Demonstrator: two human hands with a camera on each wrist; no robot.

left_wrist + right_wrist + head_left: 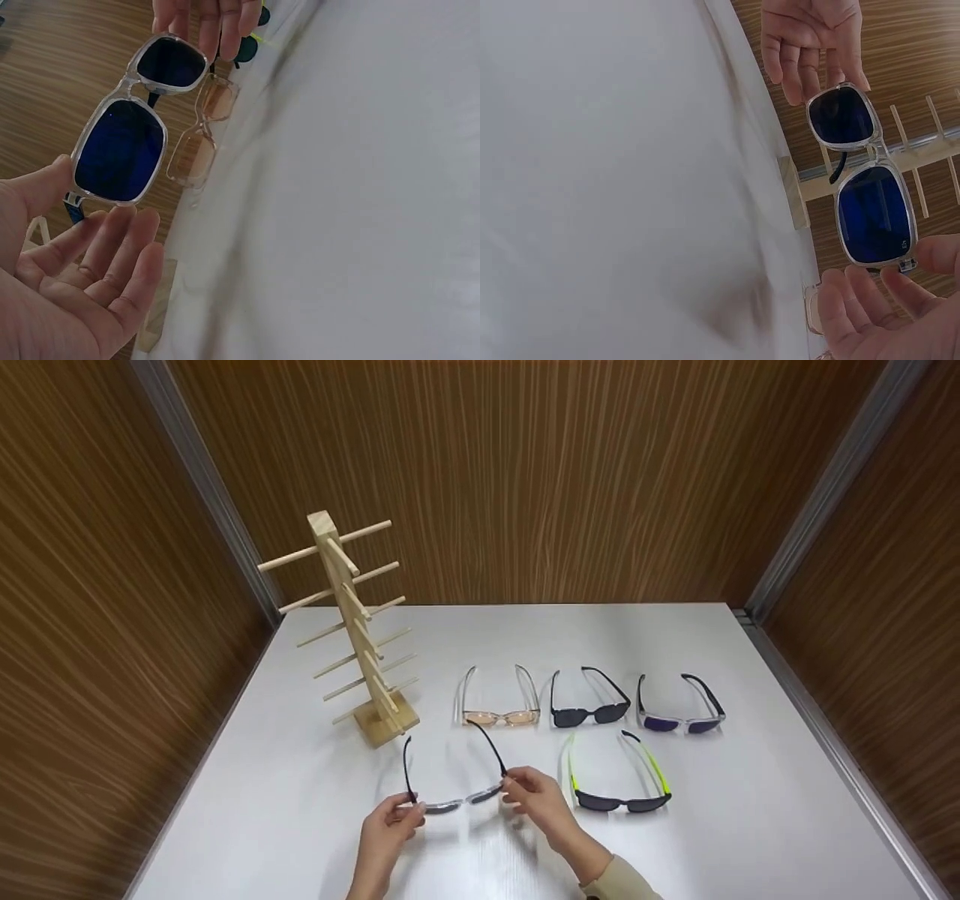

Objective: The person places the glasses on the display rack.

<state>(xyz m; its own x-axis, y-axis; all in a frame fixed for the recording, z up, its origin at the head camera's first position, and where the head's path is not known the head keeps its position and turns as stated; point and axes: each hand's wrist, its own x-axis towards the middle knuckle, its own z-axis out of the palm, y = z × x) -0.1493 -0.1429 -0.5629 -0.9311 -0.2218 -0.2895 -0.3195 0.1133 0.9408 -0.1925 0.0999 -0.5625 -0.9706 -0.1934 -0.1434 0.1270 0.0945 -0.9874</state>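
Note:
Between both hands is a pair of sunglasses [442,808] with a clear frame, dark temples and, in the wrist views, deep blue lenses [121,150]. My left hand [388,830] pinches the left hinge corner between thumb and fingers. At the opposite corner my right hand [541,804] pinches the frame the same way. The temples are unfolded and point away from me, toward the wooden rack [358,619]. In the right wrist view the glasses [876,214] appear raised off the white table [615,180].
Peach-lensed glasses [501,718], black sunglasses [591,714] and purple-lensed sunglasses [681,725] stand in a row farther back. Sunglasses with neon-yellow temples [622,804] lie right of my right hand. The rack's pegs stick out on several sides. Wood-grain panels [510,480] enclose the table.

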